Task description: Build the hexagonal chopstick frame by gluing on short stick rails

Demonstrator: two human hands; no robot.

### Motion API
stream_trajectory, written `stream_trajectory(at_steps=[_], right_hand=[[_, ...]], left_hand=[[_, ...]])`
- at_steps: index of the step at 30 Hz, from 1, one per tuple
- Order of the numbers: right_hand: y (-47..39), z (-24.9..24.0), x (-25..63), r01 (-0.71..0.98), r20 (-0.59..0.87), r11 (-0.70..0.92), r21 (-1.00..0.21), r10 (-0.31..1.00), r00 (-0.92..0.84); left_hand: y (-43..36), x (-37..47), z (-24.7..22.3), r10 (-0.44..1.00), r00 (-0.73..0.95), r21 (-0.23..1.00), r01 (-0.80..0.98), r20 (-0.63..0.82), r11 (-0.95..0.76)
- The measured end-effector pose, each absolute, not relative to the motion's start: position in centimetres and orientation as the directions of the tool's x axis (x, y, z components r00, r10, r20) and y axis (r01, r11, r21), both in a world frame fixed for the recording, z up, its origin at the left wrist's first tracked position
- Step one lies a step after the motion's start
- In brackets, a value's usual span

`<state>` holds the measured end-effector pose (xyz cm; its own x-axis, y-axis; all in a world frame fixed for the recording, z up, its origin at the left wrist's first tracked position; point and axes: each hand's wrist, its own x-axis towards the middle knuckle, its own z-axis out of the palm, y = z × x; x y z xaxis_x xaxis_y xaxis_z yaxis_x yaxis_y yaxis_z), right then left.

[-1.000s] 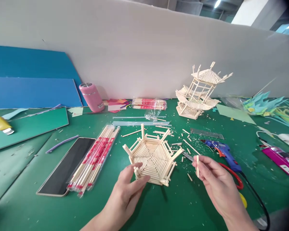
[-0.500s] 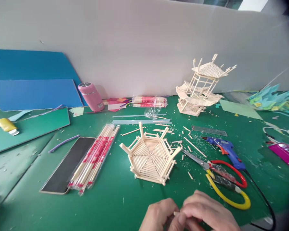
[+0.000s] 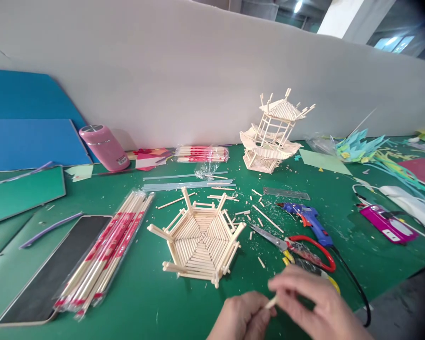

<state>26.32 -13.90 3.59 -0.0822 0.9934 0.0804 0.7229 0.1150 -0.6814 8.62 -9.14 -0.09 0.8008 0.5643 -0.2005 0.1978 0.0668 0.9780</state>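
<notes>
At the bottom edge my left hand (image 3: 246, 315) is closed, pinching a short wooden stick (image 3: 271, 302) whose pale end sticks out between the fingers. My right hand (image 3: 315, 300) meets the other end of this stick with thumb and forefinger, its fingers curled. Just beyond both hands lies a hexagonal wooden stick frame (image 3: 200, 241), with a floor of sticks laid in wedges and posts slanting up at its corners. Scissors (image 3: 297, 248) with red and yellow handles lie beyond my right hand, which partly hides them.
A blue glue gun (image 3: 310, 221) with a black cord lies at right, near a magenta power box (image 3: 387, 224). At the back stand a stick pagoda (image 3: 272, 137) and a pink bottle (image 3: 104, 147). Packed sticks (image 3: 108, 248) and a dark phone-like slab (image 3: 53, 269) lie left.
The view has swung to the right, so things on the table sit farther left. My hands have drawn slightly apart, and more of the short stick shows between them.
</notes>
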Motion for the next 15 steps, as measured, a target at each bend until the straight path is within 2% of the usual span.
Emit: stream_trajectory(at_steps=[1, 2, 3, 5, 7, 9, 11, 13, 15], right_hand=[[-13.5, 3.2, 28.0, 0.774, 0.021, -0.062, -0.631, 0.995, 0.097], [-13.1, 2.7, 29.9, 0.794, 0.02, -0.242, -0.558, 0.952, 0.305], [-12.7, 2.1, 32.0, 0.788, 0.049, -0.343, -0.512, 0.904, 0.426], [-11.8, 0.7, 35.9, 0.767, 0.097, -0.474, -0.431, 0.821, 0.562], [-11.0, -0.6, 38.8, 0.756, 0.079, -0.547, -0.36, 0.789, 0.609], [-10.4, -1.7, 40.5, 0.743, 0.037, -0.596, -0.305, 0.772, 0.635], [-10.1, -2.3, 41.4, 0.723, -0.018, -0.639, -0.264, 0.752, 0.659], [-9.9, -2.5, 41.9, 0.701, -0.075, -0.67, -0.242, 0.734, 0.675], [-9.8, -2.2, 42.1, 0.685, -0.115, -0.687, -0.243, 0.722, 0.682]], left_hand=[[-8.9, 8.9, 0.2, 0.572, 0.783, 0.97, 0.185, -0.243, 0.159], [-8.8, 9.2, 0.4, 0.577, 0.76, 0.946, 0.16, -0.3, 0.282], [-8.7, 9.5, 0.5, 0.569, 0.742, 0.905, 0.118, -0.353, 0.408], [-8.7, 9.9, 0.6, 0.57, 0.719, 0.829, 0.016, -0.398, 0.559], [-8.8, 10.1, 0.5, 0.594, 0.704, 0.823, -0.022, -0.391, 0.568], [-9.0, 9.7, 0.4, 0.643, 0.694, 0.91, 0.045, -0.325, 0.411], [-9.0, 8.8, 0.2, 0.686, 0.711, 0.985, 0.167, -0.156, 0.052], [-9.0, 7.6, -0.1, 0.655, 0.754, 0.891, 0.266, 0.046, -0.369], [-8.9, 6.6, -0.6, 0.582, 0.799, 0.708, 0.325, 0.147, -0.626]])
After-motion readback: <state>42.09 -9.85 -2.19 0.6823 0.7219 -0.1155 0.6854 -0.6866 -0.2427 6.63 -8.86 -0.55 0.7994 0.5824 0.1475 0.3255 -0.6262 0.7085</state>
